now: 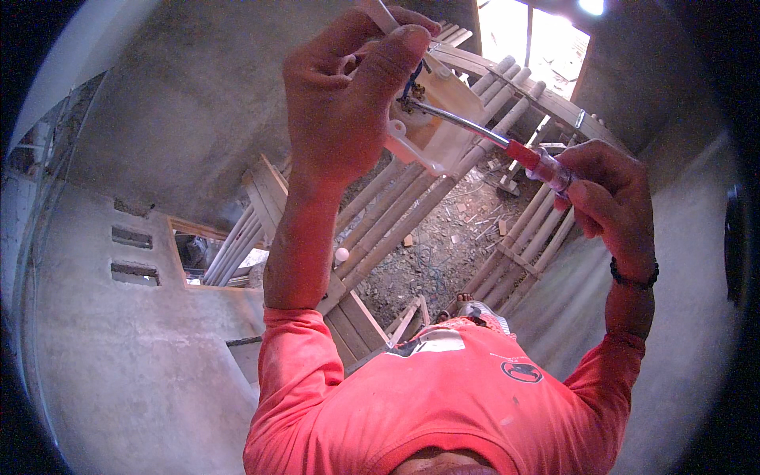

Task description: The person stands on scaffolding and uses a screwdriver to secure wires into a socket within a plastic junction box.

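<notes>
My left hand (pixel 340 103) is raised at the top middle, closed with thumb and forefinger pinching a pale flat cable (pixel 381 14). Just behind it is a cream plastic electrical fitting (pixel 455 131), its hollow side showing. A dark blue wire (pixel 412 77) runs from beside my fingertips to the metal terminals (pixel 413 96). Whether my hidden fingers also grip the fitting, I cannot tell. My right hand (pixel 613 194) is wrapped round the red and clear handle of a screwdriver (pixel 467 124). Its long shaft points left, with the tip at the terminals.
Under me is a scaffold of bamboo poles (pixel 412 214) and planks (pixel 346 328). Rubble ground (pixel 443 237) shows far below between the poles. Grey plastered walls (pixel 182 356) rise on both sides. A bright opening (pixel 546 39) lies at the top right.
</notes>
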Demonstrator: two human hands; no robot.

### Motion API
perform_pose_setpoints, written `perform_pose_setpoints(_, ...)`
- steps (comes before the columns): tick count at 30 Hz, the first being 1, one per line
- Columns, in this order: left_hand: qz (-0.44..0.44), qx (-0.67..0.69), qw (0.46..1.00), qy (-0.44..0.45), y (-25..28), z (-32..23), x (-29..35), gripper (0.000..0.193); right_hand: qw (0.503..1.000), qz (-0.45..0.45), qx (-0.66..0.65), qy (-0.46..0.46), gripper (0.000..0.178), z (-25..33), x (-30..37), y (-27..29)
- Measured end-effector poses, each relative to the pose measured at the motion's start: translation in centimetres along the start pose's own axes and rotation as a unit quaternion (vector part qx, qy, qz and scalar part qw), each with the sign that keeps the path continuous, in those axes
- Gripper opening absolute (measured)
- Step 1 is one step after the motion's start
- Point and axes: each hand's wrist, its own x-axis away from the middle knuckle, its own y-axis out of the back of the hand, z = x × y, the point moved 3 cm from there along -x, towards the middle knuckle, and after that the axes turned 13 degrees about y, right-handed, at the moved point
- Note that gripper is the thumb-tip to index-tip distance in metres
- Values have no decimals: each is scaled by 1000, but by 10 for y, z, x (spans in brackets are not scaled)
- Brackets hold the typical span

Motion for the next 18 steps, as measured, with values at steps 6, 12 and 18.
perform_pose_setpoints(6,11,-1,1000,18,-9,-16,9,20,991,76,-79,-74,37,20,-1,-6)
perform_pose_setpoints(12,-28,-114,990,-79,-2,4,1,21,887,58,323,325,36,30,-2,-8)
perform_pose_setpoints(18,-23,-41,999,16,3,10,1,21,811,55,427,395,37,48,0,-7)
